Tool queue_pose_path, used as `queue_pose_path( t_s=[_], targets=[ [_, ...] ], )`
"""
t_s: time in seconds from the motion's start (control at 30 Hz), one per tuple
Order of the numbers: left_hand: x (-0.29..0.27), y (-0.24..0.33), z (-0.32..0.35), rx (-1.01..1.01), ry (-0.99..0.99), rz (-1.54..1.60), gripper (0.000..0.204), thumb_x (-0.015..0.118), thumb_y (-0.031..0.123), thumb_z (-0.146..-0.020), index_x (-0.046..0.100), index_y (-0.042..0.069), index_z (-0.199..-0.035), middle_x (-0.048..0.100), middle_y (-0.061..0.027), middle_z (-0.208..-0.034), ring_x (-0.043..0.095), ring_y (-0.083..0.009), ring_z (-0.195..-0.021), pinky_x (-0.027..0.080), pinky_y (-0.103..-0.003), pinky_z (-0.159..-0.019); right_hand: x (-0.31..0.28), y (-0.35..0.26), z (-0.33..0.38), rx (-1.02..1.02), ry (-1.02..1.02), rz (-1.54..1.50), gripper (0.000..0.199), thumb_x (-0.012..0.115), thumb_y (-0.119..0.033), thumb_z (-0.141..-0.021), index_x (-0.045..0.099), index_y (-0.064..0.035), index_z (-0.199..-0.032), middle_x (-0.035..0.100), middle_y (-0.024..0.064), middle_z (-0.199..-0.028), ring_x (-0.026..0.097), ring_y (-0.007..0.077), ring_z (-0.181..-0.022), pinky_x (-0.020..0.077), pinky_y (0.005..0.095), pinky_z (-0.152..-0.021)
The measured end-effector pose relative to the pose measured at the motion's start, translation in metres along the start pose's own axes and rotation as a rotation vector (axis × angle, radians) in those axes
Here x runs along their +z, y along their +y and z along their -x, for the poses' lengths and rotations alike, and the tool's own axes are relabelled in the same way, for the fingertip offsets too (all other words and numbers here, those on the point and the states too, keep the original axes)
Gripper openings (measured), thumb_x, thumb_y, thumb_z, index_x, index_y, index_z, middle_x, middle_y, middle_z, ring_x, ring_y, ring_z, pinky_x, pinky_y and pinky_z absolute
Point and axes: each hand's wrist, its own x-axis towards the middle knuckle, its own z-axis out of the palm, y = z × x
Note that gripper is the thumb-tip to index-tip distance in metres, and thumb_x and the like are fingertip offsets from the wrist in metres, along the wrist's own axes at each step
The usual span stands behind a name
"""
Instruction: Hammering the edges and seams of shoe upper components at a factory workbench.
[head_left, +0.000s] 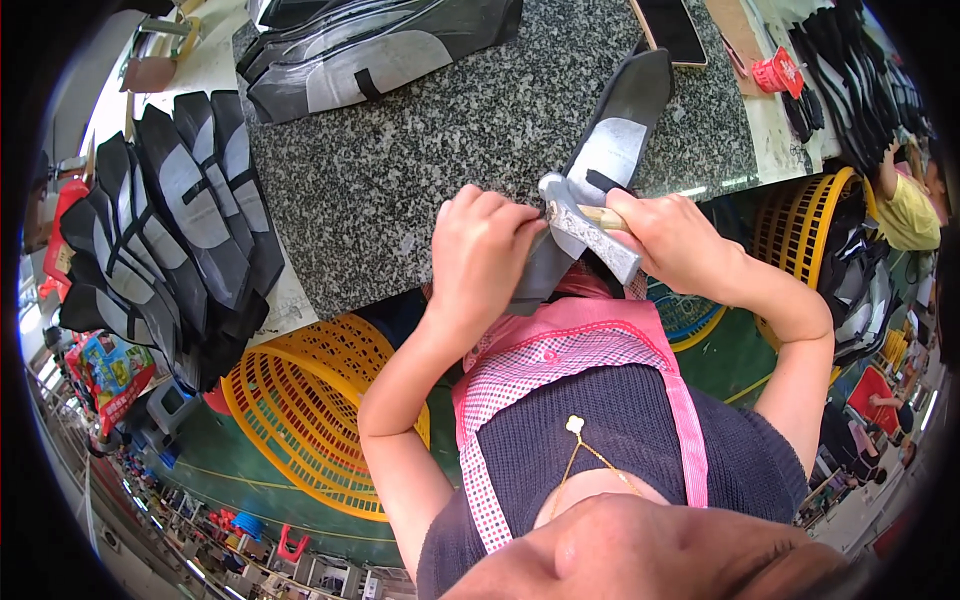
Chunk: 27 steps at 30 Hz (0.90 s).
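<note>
My right hand (672,238) grips a hammer (597,238) by its pale wooden handle. The hammer's metal head lies over a long black shoe-upper piece (625,105) with a grey patch and a small black tab. That piece slants across the edge of a speckled stone slab (400,190), its lower end hanging toward my apron. Left of the hammer head, my left hand (482,250) is closed, thumb and fingers pinching the piece's edge; the exact pinch point is partly hidden by the fingers.
Similar black-and-grey pieces lie stacked at the slab's far edge (375,70) and in a fanned pile (190,200) at left. A phone (672,30) and a red spool-like item (777,74) are at far right. Yellow baskets (310,400) stand below; people sit at right.
</note>
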Motion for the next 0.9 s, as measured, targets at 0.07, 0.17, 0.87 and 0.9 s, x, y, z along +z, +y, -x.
queue_pose_path(
  t_s=[0.07,0.17,0.87,0.9],
  targets=[
    [0.003,-0.002,0.008,0.058,0.032,-0.031,0.012,0.071,0.010,-0.078,0.070,0.005,-0.089,0.063,-0.0057,-0.088,0.058,-0.0248,-0.089,0.045,-0.037,-0.073,-0.004,0.008,-0.005,0.029,0.013,-0.105,0.025,0.060,-0.025,-0.101,0.056,-0.0008,-0.098,0.064,0.0237,-0.073,0.066,0.0426,-0.069,0.0507,0.0494,-0.060],
    [0.007,0.008,0.020,0.198,0.079,-0.258,0.017,0.066,0.009,-0.076,0.068,0.002,-0.092,0.061,-0.0081,-0.089,0.057,-0.0251,-0.090,0.045,-0.037,-0.074,-0.013,-0.003,-0.005,0.037,0.066,-0.236,0.021,0.062,-0.022,-0.099,0.057,-0.0017,-0.103,0.065,0.0232,-0.076,0.066,0.0441,-0.072,0.0508,0.0497,-0.061],
    [-0.004,-0.019,0.009,0.305,0.077,-0.215,0.018,0.070,0.009,-0.076,0.070,0.005,-0.093,0.065,-0.0035,-0.091,0.060,-0.0230,-0.088,0.049,-0.035,-0.074,-0.011,-0.015,-0.009,-0.032,0.156,-0.239,0.015,0.060,-0.007,-0.093,0.059,0.0023,-0.105,0.063,0.0229,-0.076,0.067,0.0436,-0.075,0.0517,0.0495,-0.062],
    [-0.003,-0.021,0.006,0.308,0.080,-0.213,0.018,0.070,0.009,-0.076,0.070,0.005,-0.093,0.065,-0.0035,-0.091,0.060,-0.0230,-0.088,0.049,-0.035,-0.074,-0.005,-0.011,-0.008,0.018,0.125,-0.304,0.016,0.060,-0.006,-0.092,0.059,0.0020,-0.105,0.064,0.0230,-0.077,0.068,0.0437,-0.075,0.0522,0.0498,-0.062]
  ],
)
